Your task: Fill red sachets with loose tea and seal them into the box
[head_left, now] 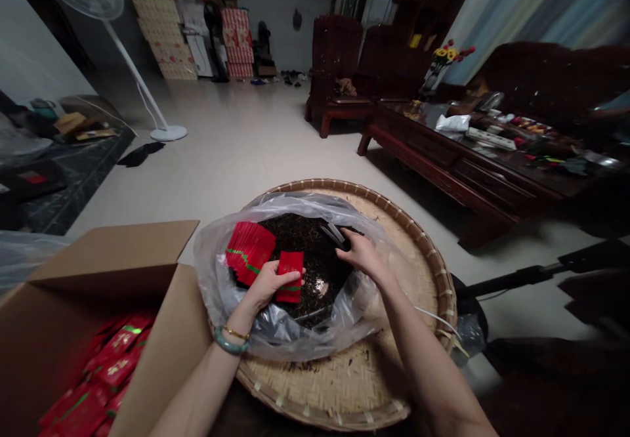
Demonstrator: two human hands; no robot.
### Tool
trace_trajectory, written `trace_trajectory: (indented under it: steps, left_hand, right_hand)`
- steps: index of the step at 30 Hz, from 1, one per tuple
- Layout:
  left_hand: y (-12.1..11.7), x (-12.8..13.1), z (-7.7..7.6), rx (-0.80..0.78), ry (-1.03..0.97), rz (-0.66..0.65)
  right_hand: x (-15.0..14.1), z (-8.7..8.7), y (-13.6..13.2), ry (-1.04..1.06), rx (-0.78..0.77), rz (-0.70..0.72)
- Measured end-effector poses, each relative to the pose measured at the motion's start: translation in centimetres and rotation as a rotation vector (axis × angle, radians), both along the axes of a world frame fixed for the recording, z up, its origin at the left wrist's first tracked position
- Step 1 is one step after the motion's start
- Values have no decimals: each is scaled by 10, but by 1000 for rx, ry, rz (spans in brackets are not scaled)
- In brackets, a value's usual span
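Note:
My left hand (266, 286) is closed on a small red packet (290, 263) with a green band, the thumb across its front. A fanned stack of similar red packets (250, 248) lies just left of it. Both are over dark loose leaves, like tea (300, 230), in a large clear plastic bag (216, 233) with its mouth spread wide. On the bag's right side my right hand (359, 251) grips a dark tool with silvery edges (333, 233); its exact kind is unclear. A round woven bamboo tray (344, 384) lies under the bag.
An open cardboard box (162, 345) at the lower left contains many red packets (115, 361). Behind the tray stand a wooden coffee table (433, 155) crowded with items, wooden chairs (339, 63) and a white fan (170, 133). A black pole (516, 278) reaches in from the right.

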State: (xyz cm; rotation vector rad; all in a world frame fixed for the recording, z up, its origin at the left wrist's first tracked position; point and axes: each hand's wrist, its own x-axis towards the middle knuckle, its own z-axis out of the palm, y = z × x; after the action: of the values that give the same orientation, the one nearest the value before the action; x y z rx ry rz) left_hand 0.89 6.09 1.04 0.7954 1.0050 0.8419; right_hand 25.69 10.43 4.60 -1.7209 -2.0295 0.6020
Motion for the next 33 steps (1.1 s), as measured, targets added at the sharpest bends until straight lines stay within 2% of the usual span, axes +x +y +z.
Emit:
trace_trajectory:
  steps: [4, 7, 15, 19, 26, 29, 33]
  left_hand:
    - [0, 0, -2, 4, 18, -10]
    - [0, 0, -5, 14, 46, -37]
    - [1, 3, -6, 115, 122, -73]
    - [1, 3, -7, 140, 139, -91]
    - [3, 3, -10, 183, 196, -111]
    - [2, 3, -10, 124, 156, -116]
    - [0, 3, -7, 59, 101, -106]
  right_hand:
    - [-5, 9, -7, 306, -175, 149]
    - [-18, 10, -12, 396, -249, 248]
    - [-47, 19, -27, 286, -187, 342]
    - [-52, 23, -32, 279, -223, 432]
    - [-50, 4, -28, 121, -383, 385]
    - [-48, 0, -27, 103, -360, 412]
    - [-46, 4, -28, 151, -261, 475]
